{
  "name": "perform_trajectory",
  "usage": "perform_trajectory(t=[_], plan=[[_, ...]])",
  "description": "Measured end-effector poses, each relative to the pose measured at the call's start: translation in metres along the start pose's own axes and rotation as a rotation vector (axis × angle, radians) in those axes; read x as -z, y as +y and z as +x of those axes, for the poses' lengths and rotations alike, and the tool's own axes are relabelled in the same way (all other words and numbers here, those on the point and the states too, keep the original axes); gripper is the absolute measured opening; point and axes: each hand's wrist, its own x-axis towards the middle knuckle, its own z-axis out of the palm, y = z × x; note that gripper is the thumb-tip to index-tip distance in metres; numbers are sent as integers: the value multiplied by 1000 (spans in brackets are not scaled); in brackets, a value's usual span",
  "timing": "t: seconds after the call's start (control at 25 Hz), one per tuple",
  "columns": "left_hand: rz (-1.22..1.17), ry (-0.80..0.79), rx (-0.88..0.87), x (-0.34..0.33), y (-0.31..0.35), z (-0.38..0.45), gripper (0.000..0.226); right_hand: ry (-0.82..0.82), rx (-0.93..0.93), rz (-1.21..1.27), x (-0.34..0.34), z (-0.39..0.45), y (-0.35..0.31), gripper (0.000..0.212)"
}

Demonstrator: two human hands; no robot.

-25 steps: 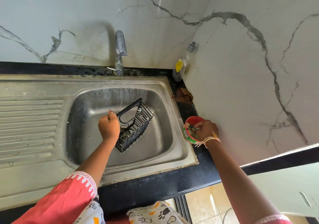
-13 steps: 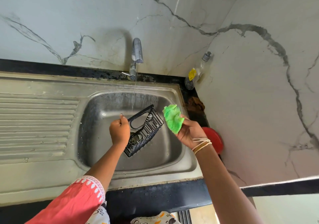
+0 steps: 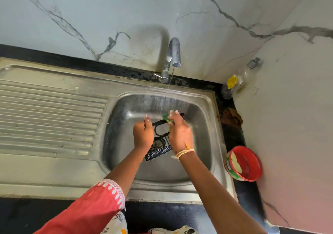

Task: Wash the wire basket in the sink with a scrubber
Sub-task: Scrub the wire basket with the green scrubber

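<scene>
Over the sink (image 3: 212, 107) bowl, the left hand (image 3: 143, 134) gripped the wire basket (image 3: 158, 150), tilted under the running tap (image 3: 173, 51) for rinsing. The right hand (image 3: 180, 133) clutched the green scrubber (image 3: 166, 116) against its top rim, likely to scrub.

The black wire basket (image 3: 159, 144) hangs tilted over the steel sink (image 3: 214, 143), its upper rim toward the tap and its lower end nearer the person. The green scrubber (image 3: 167, 117), partly hidden and blurred, presses against the basket's upper rim, under a thin stream of water.
</scene>
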Motion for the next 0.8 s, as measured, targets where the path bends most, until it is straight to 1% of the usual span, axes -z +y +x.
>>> perform_trajectory(t=[0.08,0.12,0.16,0.2,0.24,0.32,0.36,0.44,0.48,0.52,0.56,0.6,0.64,0.68,0.72,0.8], plan=[[-5,1,-52,-1,-2,1,60,-69,231,-59,-8,-15,-14,48],[-14,-2,-55,-1,-3,1,60,-108,325,-69,-3,-11,-9,51],[-23,-7,-44,-2,-3,1,61,-129,361,-80,4,-2,1,54],[-24,-11,-30,-3,-3,1,62,-97,333,-99,10,9,17,58],[-25,-12,-20,-4,-3,0,62,-23,257,-115,15,19,30,61],[-24,-6,-25,-6,-5,0,60,32,103,-86,12,23,25,62],[-23,-4,-33,-6,-5,0,59,6,112,-82,3,16,9,61],[-37,1,-45,-4,-5,1,58,-59,297,-67,-9,-3,-7,58],[-45,-6,-38,-3,-5,1,58,-88,358,-64,-5,-1,-2,58],[-49,-20,-28,-2,-5,2,60,-76,341,-72,3,8,13,60],[-51,-28,-21,-3,-4,1,61,-2,239,-86,11,18,30,60],[-53,-21,-18,-4,-3,0,62,82,92,-100,18,28,39,58],[-45,-15,-18,-4,-3,0,62,122,3,-93,19,29,37,54],[-36,-8,-20,-4,-1,0,61,110,3,-95,15,24,24,53],[-33,-2,-24,-3,0,0,60,42,88,-118,4,13,5,55],[-39,-6,-33,-2,-3,2,58,-74,334,-126,-7,-7,-6,60]])
